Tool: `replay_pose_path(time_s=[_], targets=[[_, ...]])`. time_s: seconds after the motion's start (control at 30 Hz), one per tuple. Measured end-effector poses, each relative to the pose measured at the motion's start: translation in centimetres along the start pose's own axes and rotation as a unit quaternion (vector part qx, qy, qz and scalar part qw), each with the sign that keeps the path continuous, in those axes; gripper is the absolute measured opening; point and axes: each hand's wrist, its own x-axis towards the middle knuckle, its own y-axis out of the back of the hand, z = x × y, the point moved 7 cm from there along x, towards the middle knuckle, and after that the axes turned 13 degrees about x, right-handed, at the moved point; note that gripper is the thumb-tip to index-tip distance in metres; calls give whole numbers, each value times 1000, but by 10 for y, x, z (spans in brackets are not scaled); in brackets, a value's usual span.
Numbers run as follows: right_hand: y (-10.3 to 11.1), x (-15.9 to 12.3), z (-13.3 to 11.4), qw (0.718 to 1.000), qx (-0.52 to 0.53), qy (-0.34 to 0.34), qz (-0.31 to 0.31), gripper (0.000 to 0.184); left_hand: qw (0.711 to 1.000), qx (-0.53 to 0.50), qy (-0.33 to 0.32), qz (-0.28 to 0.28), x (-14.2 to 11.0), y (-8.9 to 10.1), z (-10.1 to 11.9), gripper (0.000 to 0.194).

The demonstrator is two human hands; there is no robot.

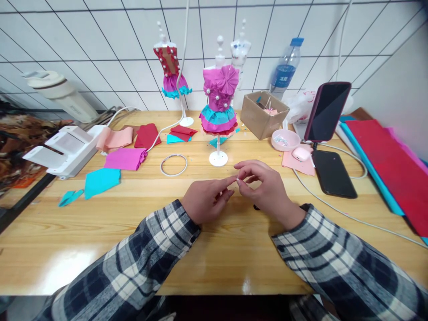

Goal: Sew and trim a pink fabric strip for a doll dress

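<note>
My left hand (205, 199) and my right hand (264, 187) meet over the middle of the wooden table (100, 232), fingertips pinched together on a tiny white bead or pin (237, 180) that is hard to make out. Just beyond them stands a small mannequin (219, 104) in a magenta, blue and red paper dress with pearl beads, on a white round base. A white ring (173, 164) lies to its left. A pink dish (286, 139) with small beads sits to the right.
Two more mini mannequins (170, 67) stand at the back. Folded paper pieces (125, 158) and a white device (65, 149) lie left. A cardboard box (264, 113), water bottle (284, 69), propped phone (327, 111), flat phone (334, 173), cables and paper sheets (391, 165) lie right.
</note>
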Motion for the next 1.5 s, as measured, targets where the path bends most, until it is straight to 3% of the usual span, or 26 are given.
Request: replay_pose_path(time_s=[0.2, 0.27, 0.33, 0.37, 0.43, 0.5, 0.53, 0.6, 0.7, 0.83, 0.93, 1.03, 1.17, 1.4, 1.5], targets=[[-5, -1, 26, 974, 165, -153, 18, 7, 998, 55, -1, -5, 0, -4, 0, 43], [-6, -1, 28, 972, 173, -161, 17, 8, 1000, 6, 13, -15, -1, -7, -2, 45], [-3, 0, 23, 983, 128, -130, 29, 5, 989, -135, 36, -43, -1, -12, -3, 49], [0, 0, 19, 989, 99, -104, 38, 4, 969, -231, 51, -64, -2, -17, -3, 52], [5, 1, 10, 995, 59, -54, 53, 4, 899, -416, 83, -108, -3, -25, -1, 61], [7, 1, 6, 996, 59, -35, 59, 4, 830, -529, 110, -138, -5, -31, 2, 71], [8, 1, 6, 995, 71, -39, 58, 4, 810, -556, 120, -146, -6, -32, 3, 74], [7, 1, 9, 991, 105, -59, 56, 4, 798, -568, 131, -151, -6, -34, 2, 81], [7, 2, 16, 983, 150, -84, 59, 6, 835, -516, 154, -110, -4, -32, -8, 80], [5, 0, 32, 957, 240, -148, 74, 13, 929, -327, 170, 29, -1, -11, -25, 42], [-1, -2, 41, 933, 289, -204, 67, 19, 964, -206, 124, 114, 0, 7, -21, 28], [-9, -4, 41, 933, 283, -220, 43, 21, 968, -150, 99, 177, -1, 17, -15, 20], [-17, -8, 40, 921, 295, -250, 39, 21, 960, -144, 112, 211, -3, 17, -15, 17], [-40, -20, 54, 840, 422, -341, 21, 26, 964, -143, 139, 177, 0, 14, -20, 8], [-44, -20, 56, 828, 435, -352, 16, 26, 961, -159, 154, 165, 1, 14, -24, 6]])
